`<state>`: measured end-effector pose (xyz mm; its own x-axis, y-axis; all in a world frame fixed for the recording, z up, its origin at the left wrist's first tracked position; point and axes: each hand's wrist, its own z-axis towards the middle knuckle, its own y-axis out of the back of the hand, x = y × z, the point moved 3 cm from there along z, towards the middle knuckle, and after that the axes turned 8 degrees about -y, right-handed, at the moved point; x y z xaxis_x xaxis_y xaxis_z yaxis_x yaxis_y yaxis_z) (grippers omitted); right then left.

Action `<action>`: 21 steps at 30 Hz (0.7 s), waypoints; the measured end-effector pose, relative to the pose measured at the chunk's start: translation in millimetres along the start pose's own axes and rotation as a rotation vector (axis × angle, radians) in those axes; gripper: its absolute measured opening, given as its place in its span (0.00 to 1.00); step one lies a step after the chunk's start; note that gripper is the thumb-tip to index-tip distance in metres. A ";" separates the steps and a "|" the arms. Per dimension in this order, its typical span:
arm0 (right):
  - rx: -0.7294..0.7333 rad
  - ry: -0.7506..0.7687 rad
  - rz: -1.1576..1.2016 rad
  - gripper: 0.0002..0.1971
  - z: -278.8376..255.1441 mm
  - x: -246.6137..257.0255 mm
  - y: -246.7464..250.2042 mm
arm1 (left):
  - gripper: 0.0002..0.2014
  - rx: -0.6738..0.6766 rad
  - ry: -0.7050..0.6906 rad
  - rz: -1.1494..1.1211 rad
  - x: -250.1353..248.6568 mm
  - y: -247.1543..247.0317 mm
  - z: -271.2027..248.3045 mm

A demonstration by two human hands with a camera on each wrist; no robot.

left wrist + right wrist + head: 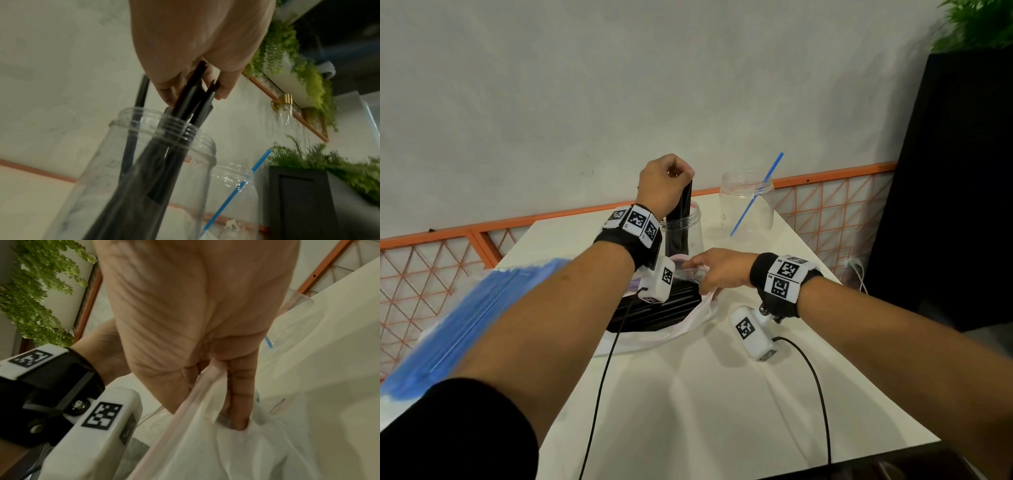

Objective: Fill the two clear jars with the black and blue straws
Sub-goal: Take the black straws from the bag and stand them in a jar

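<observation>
Step in hand: loading black straws. Left hand (pixel 666 186) pinches a bundle of black straws (pixel 185 104) at the top ends, lower ends already down inside the near jar (pixel 683 231). Right hand (pixel 717 270) grips the rim of the clear bag (pixel 681 329), more black straws lying in it. Far jar (pixel 746 202), at 2 o'clock from the near jar, holds 1 blue straw (pixel 756 195). Blue straw bag (pixel 458 329) lies at 8 o'clock. Next, likely: release the bundle so it drops, fetch more.

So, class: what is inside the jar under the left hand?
A bundle of black straws stands in the jar, its tops gripped by the left hand. The jar's bottom is out of view.
</observation>
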<state>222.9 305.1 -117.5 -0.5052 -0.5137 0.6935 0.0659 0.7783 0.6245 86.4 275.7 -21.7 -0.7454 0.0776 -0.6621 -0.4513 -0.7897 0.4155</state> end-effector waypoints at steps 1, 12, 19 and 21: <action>-0.003 0.002 -0.007 0.34 -0.5 0.4 0.0 | 0.06 0.003 -0.051 0.069 -1.3 0.1 -0.1; -0.014 0.045 -0.027 0.34 -5.7 3.0 -1.1 | 0.17 0.129 -0.277 0.507 -30.1 11.6 -4.9; -0.157 0.101 -0.101 0.20 -10.5 5.5 7.5 | 0.06 0.588 -0.062 0.261 -41.0 18.7 -57.1; -0.182 0.082 -0.155 0.21 -10.6 7.3 8.5 | 0.04 0.871 -0.005 0.437 -23.7 8.6 -78.3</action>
<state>228.9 304.1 -103.3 -0.4503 -0.6554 0.6064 0.1504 0.6138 0.7750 138.7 219.4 -51.2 -0.9345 -0.1111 -0.3383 -0.3379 -0.0232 0.9409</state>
